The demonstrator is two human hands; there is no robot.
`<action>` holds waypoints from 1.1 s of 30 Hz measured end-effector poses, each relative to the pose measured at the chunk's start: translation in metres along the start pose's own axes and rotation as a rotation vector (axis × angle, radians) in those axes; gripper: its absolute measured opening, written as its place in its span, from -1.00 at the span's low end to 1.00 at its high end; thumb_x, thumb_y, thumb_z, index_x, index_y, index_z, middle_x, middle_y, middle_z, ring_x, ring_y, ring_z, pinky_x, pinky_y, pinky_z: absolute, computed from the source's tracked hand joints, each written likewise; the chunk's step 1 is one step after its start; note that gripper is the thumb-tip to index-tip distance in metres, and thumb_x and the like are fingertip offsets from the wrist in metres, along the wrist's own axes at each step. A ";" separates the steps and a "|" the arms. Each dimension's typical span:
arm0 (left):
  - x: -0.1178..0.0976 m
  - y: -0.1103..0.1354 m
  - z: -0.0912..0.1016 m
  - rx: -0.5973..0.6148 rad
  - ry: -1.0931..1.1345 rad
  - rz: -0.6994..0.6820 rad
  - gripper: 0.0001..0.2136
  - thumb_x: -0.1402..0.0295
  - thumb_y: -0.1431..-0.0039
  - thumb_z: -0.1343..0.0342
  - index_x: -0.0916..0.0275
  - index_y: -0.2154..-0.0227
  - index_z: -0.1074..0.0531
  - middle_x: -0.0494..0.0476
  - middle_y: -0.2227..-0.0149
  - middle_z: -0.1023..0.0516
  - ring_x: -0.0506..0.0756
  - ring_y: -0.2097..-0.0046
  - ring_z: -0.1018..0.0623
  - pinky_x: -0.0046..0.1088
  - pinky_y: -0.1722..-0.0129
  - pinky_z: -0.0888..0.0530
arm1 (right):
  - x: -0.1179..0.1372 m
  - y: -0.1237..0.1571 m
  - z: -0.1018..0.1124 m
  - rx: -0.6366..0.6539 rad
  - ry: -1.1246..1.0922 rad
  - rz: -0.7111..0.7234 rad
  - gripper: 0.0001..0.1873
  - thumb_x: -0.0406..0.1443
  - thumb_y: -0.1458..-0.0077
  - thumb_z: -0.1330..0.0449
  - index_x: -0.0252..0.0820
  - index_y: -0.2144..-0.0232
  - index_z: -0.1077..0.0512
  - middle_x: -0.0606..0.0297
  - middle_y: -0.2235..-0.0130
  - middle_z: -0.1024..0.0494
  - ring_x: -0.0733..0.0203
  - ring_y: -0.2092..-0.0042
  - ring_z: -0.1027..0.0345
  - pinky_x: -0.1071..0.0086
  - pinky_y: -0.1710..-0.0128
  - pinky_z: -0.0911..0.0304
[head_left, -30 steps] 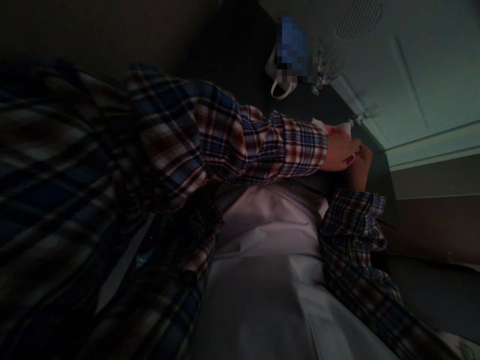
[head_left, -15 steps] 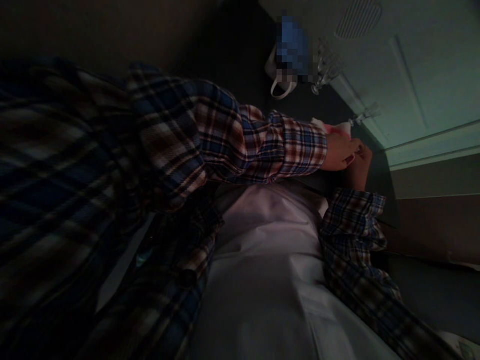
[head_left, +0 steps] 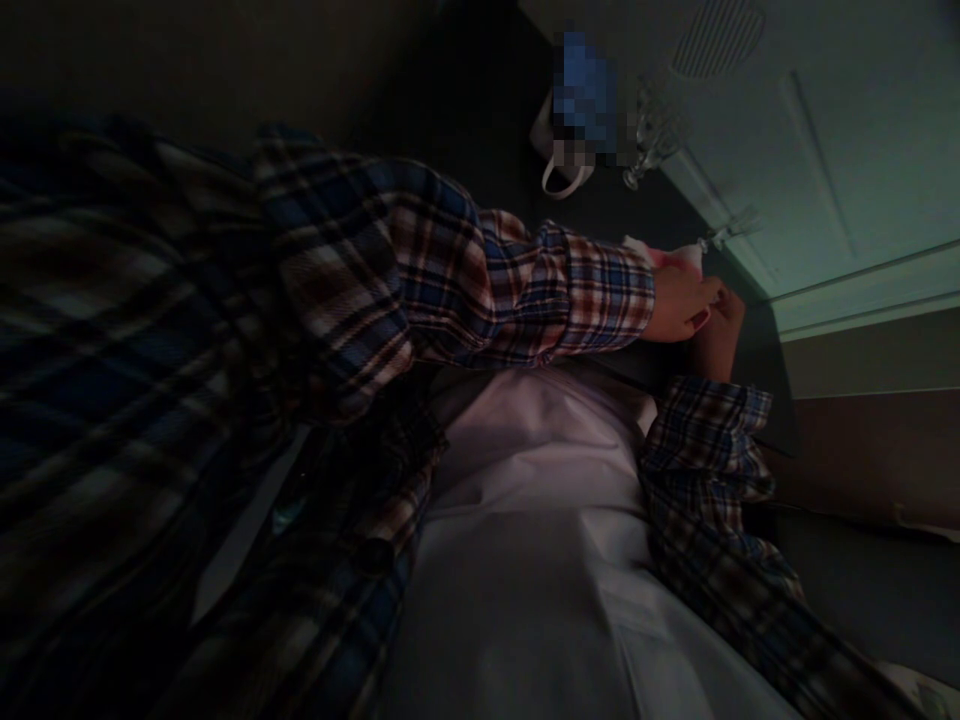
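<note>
My left hand (head_left: 673,302) reaches across from the left in a plaid sleeve and meets my right hand (head_left: 716,345) over the dark tabletop. Both sets of fingers are curled close together, and the overlap hides most of them. A small dark-red piece with a pale edge (head_left: 700,320) shows between the hands; its kind cannot be made out. Just beyond my left hand lies a white and pink piece (head_left: 686,258), perhaps cloth or paper, partly covered by the hand. Close past it, a small clear glass piece (head_left: 716,238) is on the table.
Farther back on the dark table (head_left: 600,215) are a white cup with a handle (head_left: 566,185), a blurred-out blue area (head_left: 589,90) and clear glassware (head_left: 652,135). A pale green panel (head_left: 825,150) borders the table on the right. The scene is very dim.
</note>
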State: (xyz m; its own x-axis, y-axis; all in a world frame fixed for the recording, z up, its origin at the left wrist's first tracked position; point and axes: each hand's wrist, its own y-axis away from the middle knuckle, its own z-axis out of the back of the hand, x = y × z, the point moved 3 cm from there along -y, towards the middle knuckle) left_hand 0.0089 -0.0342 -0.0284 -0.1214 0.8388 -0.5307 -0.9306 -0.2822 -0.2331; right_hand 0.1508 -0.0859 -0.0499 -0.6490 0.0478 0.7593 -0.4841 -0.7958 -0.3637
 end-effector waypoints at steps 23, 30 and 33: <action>-0.001 0.002 0.003 0.007 -0.005 0.005 -0.54 0.41 -0.30 0.18 0.45 -0.23 -0.15 0.34 -0.05 -0.37 0.23 -0.13 -0.41 -0.25 -0.16 -0.37 | 0.002 0.000 0.000 -0.005 0.029 -0.008 -0.79 -0.29 0.21 -0.04 -0.36 0.59 -0.10 0.38 0.55 -0.12 0.57 0.46 0.07 0.58 0.47 0.13; -0.001 0.001 0.001 0.002 -0.014 -0.001 -0.55 0.40 -0.30 0.18 0.46 -0.21 -0.17 0.34 -0.02 -0.39 0.21 -0.12 -0.42 -0.28 -0.14 -0.38 | 0.000 -0.001 0.000 -0.002 -0.005 -0.005 -0.80 -0.30 0.21 -0.05 -0.36 0.60 -0.11 0.38 0.55 -0.12 0.57 0.46 0.06 0.58 0.47 0.12; -0.001 0.000 0.000 0.003 -0.011 -0.005 -0.56 0.41 -0.30 0.18 0.47 -0.20 -0.17 0.35 -0.01 -0.39 0.20 -0.12 -0.42 -0.29 -0.13 -0.38 | 0.000 -0.001 0.001 -0.001 0.003 0.001 -0.83 -0.33 0.18 -0.05 -0.38 0.59 -0.13 0.39 0.55 -0.14 0.58 0.46 0.05 0.59 0.47 0.12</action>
State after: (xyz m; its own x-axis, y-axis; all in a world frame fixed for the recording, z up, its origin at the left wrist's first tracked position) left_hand 0.0090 -0.0348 -0.0275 -0.1209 0.8454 -0.5203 -0.9322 -0.2769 -0.2331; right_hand 0.1519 -0.0854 -0.0491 -0.6511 0.0487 0.7574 -0.4839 -0.7955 -0.3647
